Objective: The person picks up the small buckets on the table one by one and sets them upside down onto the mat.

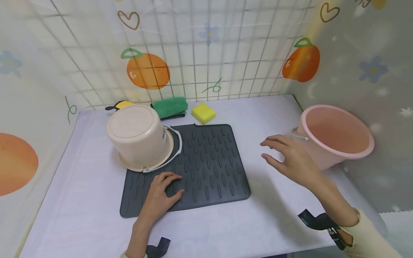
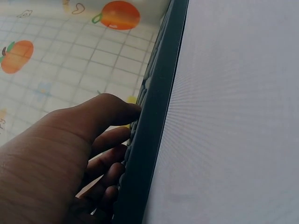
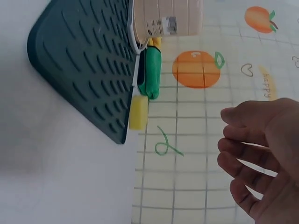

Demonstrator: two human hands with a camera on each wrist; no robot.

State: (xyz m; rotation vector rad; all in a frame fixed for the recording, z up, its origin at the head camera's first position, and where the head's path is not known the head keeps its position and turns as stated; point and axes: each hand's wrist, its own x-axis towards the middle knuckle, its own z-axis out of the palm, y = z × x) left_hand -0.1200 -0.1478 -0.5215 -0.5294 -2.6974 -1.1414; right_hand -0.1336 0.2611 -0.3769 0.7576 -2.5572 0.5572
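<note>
My left hand point(image 1: 158, 195) rests with loosely bent fingers on a dark grey ribbed drying mat point(image 1: 209, 161), near its front edge. In the left wrist view the thumb and fingertips touch the mat's ridged top. Just beyond that hand, a beige bucket point(image 1: 137, 138) stands upside down on the mat's left part, its white handle point(image 1: 179, 143) lying over the mat. Over the table's right side hovers my right hand point(image 1: 293, 161), holding nothing, its thumb and fingers spread apart. Close beside it is a pink bucket point(image 1: 338, 132), upright with its mouth tipped toward me.
Behind the mat lie a yellow sponge point(image 1: 203, 113) and a folded green cloth point(image 1: 170, 108). A yellow and black item point(image 1: 122, 104) shows partly behind the beige bucket. A white wire grid point(image 1: 193, 53) under a printed curtain closes off the back.
</note>
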